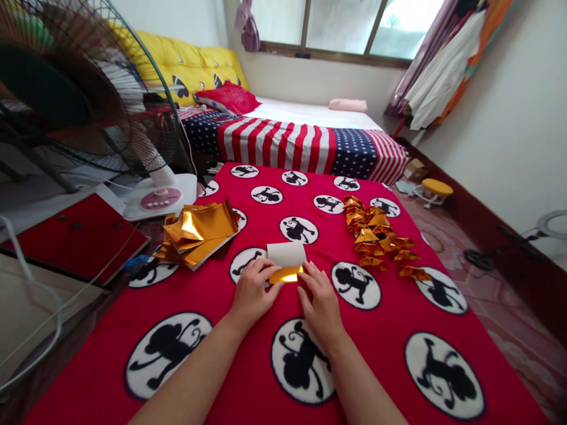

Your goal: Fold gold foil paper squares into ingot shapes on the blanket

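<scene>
A sheet of gold foil paper lies in front of me, its white back showing at the far part and its near part turned over to show a shiny gold strip. My left hand grips the strip's left end between thumb and fingers. At the right end, my right hand pinches the same sheet, fingertips on the fold. To the left is a loose stack of flat gold foil sheets. Over on the right sit several folded gold paper ingots in a cluster.
The red cloth with monkey prints covers the surface under my hands. A standing fan is at the left, near a dark red panel. Behind is a bed; a yellow stool stands at the right.
</scene>
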Demonstrator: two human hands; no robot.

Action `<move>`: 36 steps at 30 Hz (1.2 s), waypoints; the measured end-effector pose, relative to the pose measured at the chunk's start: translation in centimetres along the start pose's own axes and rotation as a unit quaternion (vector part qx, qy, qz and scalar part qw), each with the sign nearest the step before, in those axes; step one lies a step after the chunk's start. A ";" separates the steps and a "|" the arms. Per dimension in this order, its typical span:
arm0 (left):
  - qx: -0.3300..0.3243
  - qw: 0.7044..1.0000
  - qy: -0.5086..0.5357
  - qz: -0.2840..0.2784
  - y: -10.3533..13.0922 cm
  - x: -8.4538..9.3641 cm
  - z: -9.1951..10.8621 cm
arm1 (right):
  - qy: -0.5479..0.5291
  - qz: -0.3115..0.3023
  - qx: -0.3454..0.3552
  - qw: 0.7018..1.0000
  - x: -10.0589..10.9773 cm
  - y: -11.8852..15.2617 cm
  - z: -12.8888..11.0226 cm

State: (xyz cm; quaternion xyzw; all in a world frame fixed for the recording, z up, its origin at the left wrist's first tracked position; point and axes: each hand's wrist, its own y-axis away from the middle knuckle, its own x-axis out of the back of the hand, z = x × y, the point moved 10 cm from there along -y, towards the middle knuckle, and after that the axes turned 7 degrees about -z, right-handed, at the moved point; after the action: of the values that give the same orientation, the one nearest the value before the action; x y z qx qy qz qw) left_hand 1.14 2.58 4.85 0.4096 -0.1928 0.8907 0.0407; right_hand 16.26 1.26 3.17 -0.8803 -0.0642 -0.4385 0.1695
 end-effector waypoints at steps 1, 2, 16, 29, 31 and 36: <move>-0.004 1.000 0.021 -0.006 0.1 0.0 0.1 | -0.005 0.009 -0.001 1.000 0.1 0.0 0.2; -0.007 0.999 0.044 -0.013 0.1 -0.1 0.1 | -0.008 0.018 -0.002 1.000 0.2 0.0 0.3; 0.017 0.995 -0.013 0.102 0.5 2.0 -0.8 | -0.014 0.014 0.056 0.998 0.8 0.1 -2.1; 0.086 0.995 -0.013 0.054 -0.3 0.6 -3.1 | -0.024 -0.006 0.066 0.997 0.2 0.0 -3.4; 0.088 0.994 -0.012 0.065 -0.3 0.8 -3.2 | -0.033 -0.003 0.081 0.996 0.1 0.0 -3.6; 0.085 0.993 0.040 0.076 -0.3 1.2 -3.6 | -0.085 0.005 0.119 0.989 0.1 0.1 -3.9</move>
State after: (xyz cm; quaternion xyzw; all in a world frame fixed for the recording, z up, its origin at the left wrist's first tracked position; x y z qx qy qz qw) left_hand -2.15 4.13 3.73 0.3596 -0.1453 0.9201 -0.0544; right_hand 13.42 -0.17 5.38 -0.8884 -0.1258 -0.3502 0.2688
